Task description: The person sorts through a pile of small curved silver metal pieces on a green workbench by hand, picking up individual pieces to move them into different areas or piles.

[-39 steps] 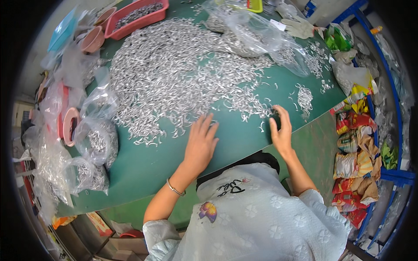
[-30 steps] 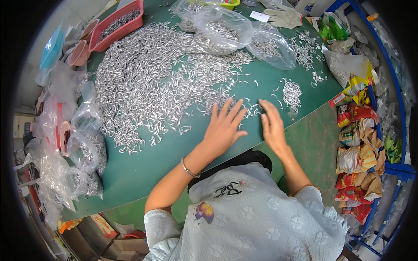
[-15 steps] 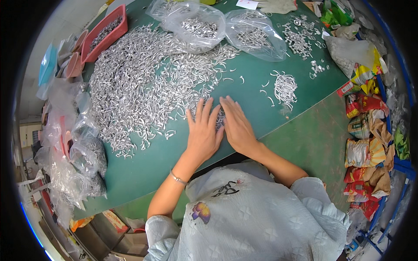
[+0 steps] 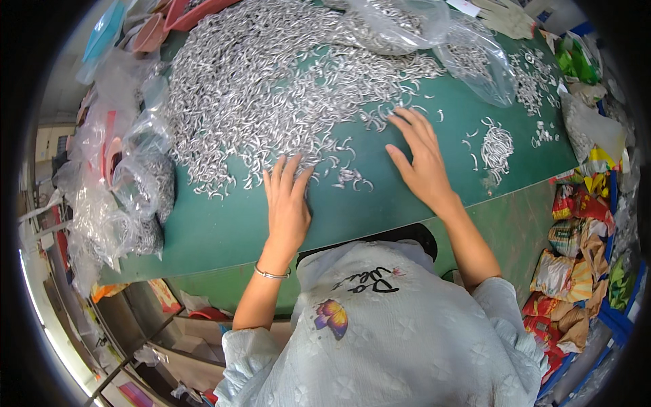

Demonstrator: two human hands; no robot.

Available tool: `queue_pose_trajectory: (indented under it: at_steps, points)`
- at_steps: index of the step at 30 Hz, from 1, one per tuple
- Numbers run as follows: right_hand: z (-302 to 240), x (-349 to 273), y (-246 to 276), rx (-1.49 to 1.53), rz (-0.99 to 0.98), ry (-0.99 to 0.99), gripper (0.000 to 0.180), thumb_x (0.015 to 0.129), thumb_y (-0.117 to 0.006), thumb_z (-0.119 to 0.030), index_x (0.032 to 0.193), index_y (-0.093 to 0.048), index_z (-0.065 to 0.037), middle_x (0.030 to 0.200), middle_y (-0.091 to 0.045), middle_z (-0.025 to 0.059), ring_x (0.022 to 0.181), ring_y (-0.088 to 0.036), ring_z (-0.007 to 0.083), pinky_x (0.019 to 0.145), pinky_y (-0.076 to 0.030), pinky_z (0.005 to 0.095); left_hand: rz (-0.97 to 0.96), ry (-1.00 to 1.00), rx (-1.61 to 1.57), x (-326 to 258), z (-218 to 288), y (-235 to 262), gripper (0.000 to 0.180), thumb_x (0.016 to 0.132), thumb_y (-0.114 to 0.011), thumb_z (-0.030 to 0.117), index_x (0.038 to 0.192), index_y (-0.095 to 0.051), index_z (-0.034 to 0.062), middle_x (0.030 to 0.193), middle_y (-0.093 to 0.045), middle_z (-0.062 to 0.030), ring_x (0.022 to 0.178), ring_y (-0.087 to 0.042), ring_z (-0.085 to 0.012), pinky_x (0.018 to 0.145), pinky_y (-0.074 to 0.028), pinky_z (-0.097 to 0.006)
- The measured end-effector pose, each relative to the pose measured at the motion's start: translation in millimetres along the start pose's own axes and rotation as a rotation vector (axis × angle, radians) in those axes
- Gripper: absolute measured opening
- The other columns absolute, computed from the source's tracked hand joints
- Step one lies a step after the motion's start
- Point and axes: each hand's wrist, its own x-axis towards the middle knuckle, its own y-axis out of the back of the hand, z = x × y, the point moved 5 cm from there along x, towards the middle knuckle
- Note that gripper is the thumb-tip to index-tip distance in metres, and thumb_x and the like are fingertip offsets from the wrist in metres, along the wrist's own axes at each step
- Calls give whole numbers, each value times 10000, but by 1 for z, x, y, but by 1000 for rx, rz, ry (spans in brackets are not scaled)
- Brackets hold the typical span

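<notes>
A broad heap of small curved silvery metal pieces (image 4: pixel 251 88) covers much of the green table (image 4: pixel 224 234). My left hand (image 4: pixel 287 203) lies at the heap's near edge, fingers stretched out and fingertips touching loose pieces. My right hand (image 4: pixel 422 159) is farther right, fingers spread and thumb apart, its fingertips beside a few pieces at the heap's right edge. A few loose curved pieces (image 4: pixel 349 176) lie on the table between the hands. To the right sits a small separate pile of curved pieces (image 4: pixel 497 149). Neither hand holds anything I can see.
Clear plastic bags of metal parts (image 4: pixel 475 61) lie at the back right, near scattered ring-like parts (image 4: pixel 531 78) and a pale glove (image 4: pixel 507 17). Filled plastic bags (image 4: pixel 139 197) hang along the left edge. Colourful packages (image 4: pixel 566 271) line the right side. A red tray (image 4: pixel 196 12) stands back left.
My hands were close together at the near edge of the pieces; now they are apart, the right one farther right and forward. Pieces between them are exposed. The whole view has shifted.
</notes>
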Motion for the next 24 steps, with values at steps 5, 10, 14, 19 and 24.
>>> queue_pose_trajectory:
  at_steps: [5,10,14,19,24]
  points:
    - [-19,9,-22,-63,-84,105,479,873,-661,-131,1326,-525,-59,1416,-444,152,1355,-352,390,1097,-295,484,-26,-40,-20,17,30,2,494,807,-592,-14,1289,-542,83,1429,-428,-144,1365,-349,-385,1109,-218,-642]
    - [-33,15,-36,-137,-171,175,424,862,-666,-114,1272,-569,-68,1402,-454,147,1368,-343,374,1101,-282,486,-91,-15,1,3,7,-8,448,856,-605,27,1296,-552,91,1467,-415,-121,1385,-325,-388,1107,-224,-644]
    - [-30,-1,-33,-227,-216,214,358,836,-679,-84,1187,-611,-60,1357,-481,130,1317,-400,337,1055,-329,477,-113,-26,-70,-24,-3,5,413,814,-531,-91,1178,-633,74,1437,-463,-110,1386,-345,-378,1126,-212,-627]
    - [-57,-15,-44,-84,-237,188,329,797,-693,-37,1119,-624,-40,1256,-533,120,1215,-470,337,993,-380,452,112,146,-115,-45,-24,25,364,773,-522,-128,1029,-688,71,1359,-532,-126,1320,-435,-364,1125,-250,-565]
    - [-43,-27,-35,-158,-179,232,293,773,-695,-8,1060,-643,-36,1218,-564,107,1188,-494,342,968,-399,436,201,261,-29,-60,-42,37,291,804,-551,-116,1015,-675,41,1327,-541,-150,1267,-479,-357,1093,-321,-480]
